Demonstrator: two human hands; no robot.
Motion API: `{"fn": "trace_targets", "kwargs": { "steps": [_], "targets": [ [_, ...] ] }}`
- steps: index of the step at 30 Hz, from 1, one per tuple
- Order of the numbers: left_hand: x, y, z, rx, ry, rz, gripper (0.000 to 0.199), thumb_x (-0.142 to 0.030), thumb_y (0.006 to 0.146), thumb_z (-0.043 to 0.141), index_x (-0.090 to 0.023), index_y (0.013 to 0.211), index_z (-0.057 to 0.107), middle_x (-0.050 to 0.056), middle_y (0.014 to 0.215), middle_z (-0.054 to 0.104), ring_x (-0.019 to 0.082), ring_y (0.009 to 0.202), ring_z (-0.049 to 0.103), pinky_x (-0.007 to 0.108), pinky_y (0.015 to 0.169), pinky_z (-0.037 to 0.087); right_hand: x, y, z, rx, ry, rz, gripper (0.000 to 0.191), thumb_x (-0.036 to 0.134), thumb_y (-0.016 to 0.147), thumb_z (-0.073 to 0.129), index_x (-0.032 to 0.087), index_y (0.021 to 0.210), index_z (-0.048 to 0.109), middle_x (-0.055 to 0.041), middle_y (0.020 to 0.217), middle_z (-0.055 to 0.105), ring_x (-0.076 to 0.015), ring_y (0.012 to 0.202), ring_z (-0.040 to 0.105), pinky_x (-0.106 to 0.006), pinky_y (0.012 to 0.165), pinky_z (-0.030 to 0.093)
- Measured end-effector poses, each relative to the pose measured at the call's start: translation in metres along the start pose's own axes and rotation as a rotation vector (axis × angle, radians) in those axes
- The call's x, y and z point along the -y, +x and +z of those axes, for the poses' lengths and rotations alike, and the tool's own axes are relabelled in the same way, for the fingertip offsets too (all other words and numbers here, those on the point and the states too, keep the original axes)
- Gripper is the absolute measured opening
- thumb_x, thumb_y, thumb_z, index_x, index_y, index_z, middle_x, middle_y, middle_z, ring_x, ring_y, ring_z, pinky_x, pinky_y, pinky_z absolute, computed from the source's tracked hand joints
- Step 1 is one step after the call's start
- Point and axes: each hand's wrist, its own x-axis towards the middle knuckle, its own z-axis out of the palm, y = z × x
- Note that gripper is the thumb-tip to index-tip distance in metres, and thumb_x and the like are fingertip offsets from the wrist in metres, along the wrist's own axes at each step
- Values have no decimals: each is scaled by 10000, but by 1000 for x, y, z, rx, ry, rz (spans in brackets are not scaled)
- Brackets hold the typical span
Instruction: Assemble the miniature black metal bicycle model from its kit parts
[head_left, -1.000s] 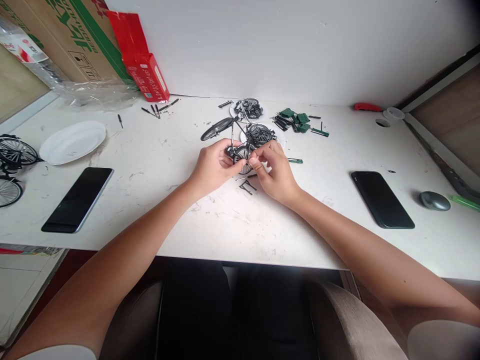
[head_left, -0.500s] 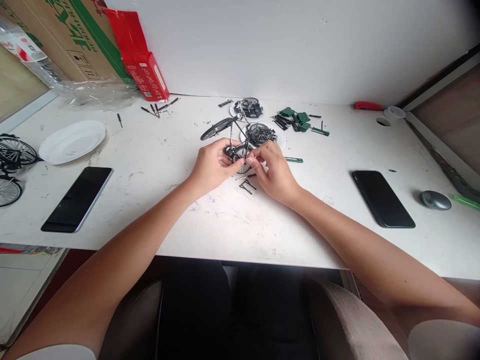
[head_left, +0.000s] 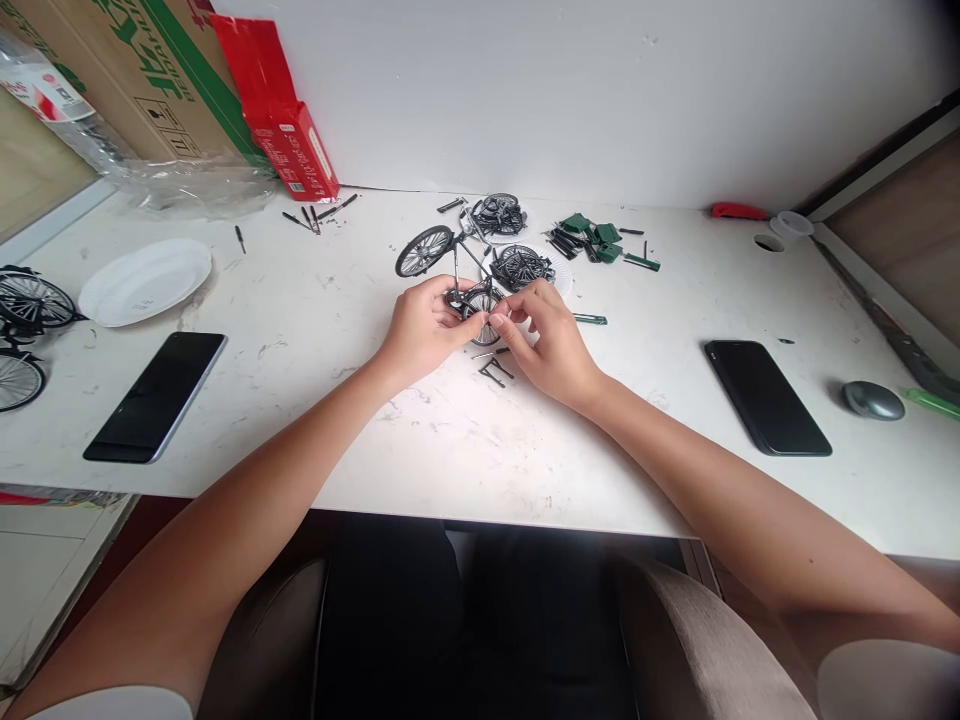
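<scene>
A small black model bicycle (head_left: 457, 258) is tilted in front of me, with one spoked wheel up and to the left. My left hand (head_left: 422, 325) grips it near the lower wheel (head_left: 486, 303), thumb and fingers closed on the frame and wheel. At the right side of that same wheel, my right hand (head_left: 551, 338) pinches with thumb and forefinger; whether a tiny part sits between the tips is hidden. Just below lies a dark forked bracket (head_left: 496, 372) on the white table (head_left: 465, 450).
Behind the bicycle are plates with black wheels (head_left: 501, 214) and more black parts (head_left: 523, 266). Green and black pieces (head_left: 592, 238) lie to their right. A phone (head_left: 156, 398) and white plate (head_left: 146, 283) are left; another phone (head_left: 766, 397) is right. A red box (head_left: 291, 140) stands behind.
The bicycle has turned in my hands: its raised wheel now faces me more fully and sits slightly lower and left. Both hands keep nearly the same place.
</scene>
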Motion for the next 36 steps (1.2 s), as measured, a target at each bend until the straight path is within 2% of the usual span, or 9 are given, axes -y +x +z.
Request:
{"fn": "trace_targets", "kwargs": {
  "steps": [7,15,23,36],
  "targets": [
    [-1,-1,-1,-11,11,-6,371,-277,801,890,-208,1139,752,-85,586,400,70,510,386,222,509,402,-2,0,0,-43,-4,-40,345,588,1097,578,272,1067,712,-77,991,609,-273,976,605,-492,893,547],
    [-3,-1,-1,-1,-8,-34,386,-316,808,893,-199,1140,734,-58,602,523,94,536,500,236,542,464,0,0,0,-115,-12,-45,346,602,1081,606,291,1053,754,-79,964,636,-280,965,611,-507,865,555],
    [-2,0,-1,2,-3,-3,389,-315,800,906,-210,1138,747,-62,599,507,93,534,498,230,520,439,2,-1,0,-132,-20,-24,369,636,1061,624,297,1010,762,-81,949,655,-287,960,611,-520,861,556],
    [-3,-1,-2,18,22,3,402,-335,805,917,-208,1148,749,-44,646,561,107,575,556,242,551,483,2,1,1,-128,-26,-21,417,664,1046,634,278,907,704,-65,874,632,-271,884,568,-509,843,517]
  ]
}}
